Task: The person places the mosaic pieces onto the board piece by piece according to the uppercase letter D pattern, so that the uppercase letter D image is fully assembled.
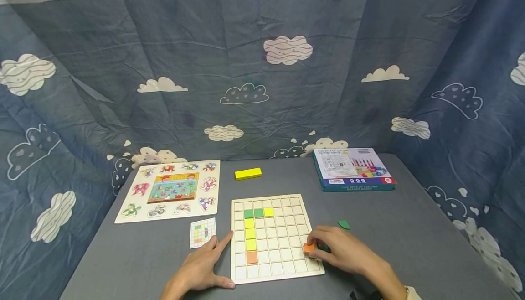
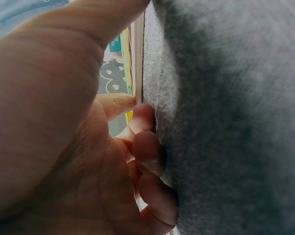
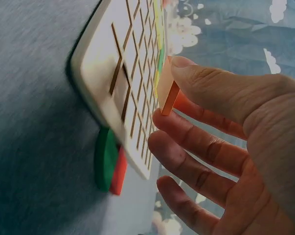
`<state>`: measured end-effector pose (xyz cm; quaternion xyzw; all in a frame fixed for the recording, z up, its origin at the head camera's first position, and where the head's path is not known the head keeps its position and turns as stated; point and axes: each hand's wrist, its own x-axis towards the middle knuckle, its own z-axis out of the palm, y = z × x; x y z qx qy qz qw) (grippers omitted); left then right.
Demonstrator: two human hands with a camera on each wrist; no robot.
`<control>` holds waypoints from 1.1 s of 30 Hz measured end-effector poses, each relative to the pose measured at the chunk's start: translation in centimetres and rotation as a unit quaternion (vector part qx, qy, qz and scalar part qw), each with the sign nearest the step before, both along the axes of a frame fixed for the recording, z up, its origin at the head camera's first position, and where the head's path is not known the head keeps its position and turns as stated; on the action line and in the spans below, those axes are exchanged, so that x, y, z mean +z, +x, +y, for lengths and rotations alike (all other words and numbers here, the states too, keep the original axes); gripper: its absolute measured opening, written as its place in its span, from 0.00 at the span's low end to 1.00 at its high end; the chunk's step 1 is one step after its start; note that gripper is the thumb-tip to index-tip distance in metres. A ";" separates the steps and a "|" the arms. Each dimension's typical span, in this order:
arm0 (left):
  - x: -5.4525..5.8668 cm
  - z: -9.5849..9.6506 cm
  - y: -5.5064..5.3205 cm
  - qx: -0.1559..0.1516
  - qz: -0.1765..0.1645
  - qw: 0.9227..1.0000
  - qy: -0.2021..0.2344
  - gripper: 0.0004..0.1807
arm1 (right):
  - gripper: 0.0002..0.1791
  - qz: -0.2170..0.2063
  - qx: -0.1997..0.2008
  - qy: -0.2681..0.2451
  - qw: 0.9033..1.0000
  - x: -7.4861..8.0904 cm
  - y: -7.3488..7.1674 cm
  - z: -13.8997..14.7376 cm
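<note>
A wooden grid board (image 1: 275,263) lies flat on the grey table. Near its left side is a column of yellow tiles (image 1: 250,233) with an orange tile (image 1: 252,257) below and a green tile (image 1: 249,214) on top. My left hand (image 1: 200,264) touches the board's left edge with spread thumb and index finger. In the right wrist view, an orange square tile (image 3: 168,93) is pinched between thumb and fingers of my right hand (image 1: 342,249), over the board's right edge. A green curved piece (image 3: 105,159) and a red piece (image 3: 119,174) lie beside the board, mostly hidden from the head view.
A small pattern card (image 1: 203,232) lies left of the board. Behind it is a picture puzzle board (image 1: 135,202). A yellow block (image 1: 248,173) sits at the back, a flat box (image 1: 354,169) at the back right. Another green piece (image 1: 343,224) lies beyond my right hand.
</note>
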<state>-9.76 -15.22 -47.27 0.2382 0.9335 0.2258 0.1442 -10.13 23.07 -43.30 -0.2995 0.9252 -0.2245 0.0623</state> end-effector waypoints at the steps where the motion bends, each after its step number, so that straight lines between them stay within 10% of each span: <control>1: 0.0 0.0 0.0 0.000 -0.001 1.000 0.001 0.67 | 0.09 0.000 0.002 -0.001 1.000 0.0 0.0 -0.2; 33: -0.3 0.0 0.0 0.004 -0.004 1.000 -0.003 0.68 | 0.08 0.043 0.064 0.001 0.997 0.1 -1.8 -5.2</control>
